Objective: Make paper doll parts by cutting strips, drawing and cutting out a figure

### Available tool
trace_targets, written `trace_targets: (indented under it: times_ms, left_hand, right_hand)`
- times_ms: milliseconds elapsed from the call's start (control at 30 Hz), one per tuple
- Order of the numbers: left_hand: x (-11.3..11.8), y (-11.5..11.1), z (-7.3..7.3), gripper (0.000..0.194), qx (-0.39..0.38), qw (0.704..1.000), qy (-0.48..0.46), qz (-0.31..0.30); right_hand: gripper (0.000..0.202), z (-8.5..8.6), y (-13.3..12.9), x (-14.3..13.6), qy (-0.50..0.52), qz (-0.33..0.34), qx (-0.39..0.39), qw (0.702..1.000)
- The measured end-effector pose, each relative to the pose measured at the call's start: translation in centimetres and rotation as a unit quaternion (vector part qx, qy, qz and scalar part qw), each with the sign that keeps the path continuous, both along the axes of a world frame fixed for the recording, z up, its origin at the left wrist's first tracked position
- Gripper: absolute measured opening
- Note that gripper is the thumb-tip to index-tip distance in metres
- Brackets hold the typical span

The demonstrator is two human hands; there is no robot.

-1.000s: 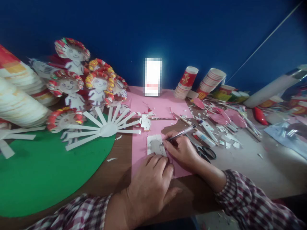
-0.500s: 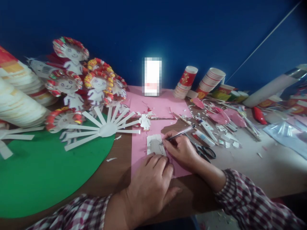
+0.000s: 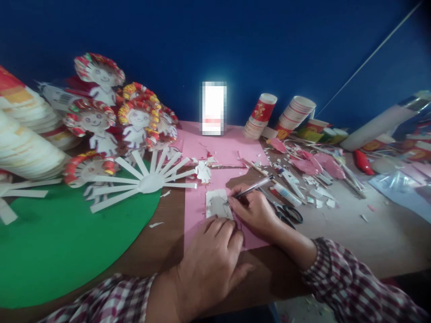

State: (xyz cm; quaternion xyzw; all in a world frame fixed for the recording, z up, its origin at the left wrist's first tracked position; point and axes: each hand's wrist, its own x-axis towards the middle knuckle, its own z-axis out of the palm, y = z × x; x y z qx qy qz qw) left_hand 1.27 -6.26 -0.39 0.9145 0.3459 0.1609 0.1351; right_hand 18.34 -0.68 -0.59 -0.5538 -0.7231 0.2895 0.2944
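A small white paper (image 3: pixel 216 202) with dark drawn lines lies on a pink sheet (image 3: pixel 195 229). My right hand (image 3: pixel 257 211) is closed around a pen (image 3: pixel 252 186), its tip on the paper's right part. Across the paper's lower edge rests my left hand (image 3: pixel 212 260), palm down, fingers bent side by side and thumb stretched out to the right. Just above the paper is a small white cut-out figure (image 3: pixel 203 171). Black-handled scissors (image 3: pixel 292 214) lie right of my right hand, partly hidden by it.
A white paper piece with cut strips (image 3: pixel 151 183) overlaps a green round board (image 3: pixel 84 242) on the left. Decorated paper dolls (image 3: pixel 97 119) stand behind it. Paper cups (image 3: pixel 264 112), glue tubes (image 3: pixel 286 193), pink scraps and white snippets fill the right side.
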Motion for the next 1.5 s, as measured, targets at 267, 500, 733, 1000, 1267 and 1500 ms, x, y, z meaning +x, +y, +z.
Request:
trace_targets:
  times_ms: [267, 500, 733, 1000, 1267, 1500]
  left_hand:
    - [-0.07, -0.06, 0.07, 0.044, 0.0, 1.0, 0.003, 0.002]
    - [-0.07, -0.06, 0.13, 0.044, 0.003, 1.0, 0.004, 0.002]
    - [0.0, 0.0, 0.08, 0.044, 0.005, 1.0, 0.008, -0.001]
    - [-0.11, -0.06, 0.2, 0.043, -0.005, 1.0, 0.011, 0.0]
    - [-0.06, -0.08, 0.17, 0.043, 0.004, 1.0, 0.01, 0.002]
    - [-0.02, 0.0, 0.16, 0.043, 0.009, 1.0, 0.012, -0.001]
  right_hand:
    - [0.011, 0.02, 0.05, -0.01, -0.002, -0.001, 0.0, 1.0]
    - [0.011, 0.08, -0.02, -0.04, 0.0, 0.004, -0.004, 1.0]
    - [0.011, 0.18, -0.05, -0.07, 0.007, 0.008, 0.0, 1.0]
    - [0.011, 0.03, -0.05, -0.01, 0.006, 0.001, -0.002, 1.0]
    - [0.01, 0.03, 0.1, -0.11, 0.008, 0.005, 0.003, 1.0]
    - [0.011, -0.07, 0.01, -0.02, -0.008, -0.002, -0.001, 1.0]
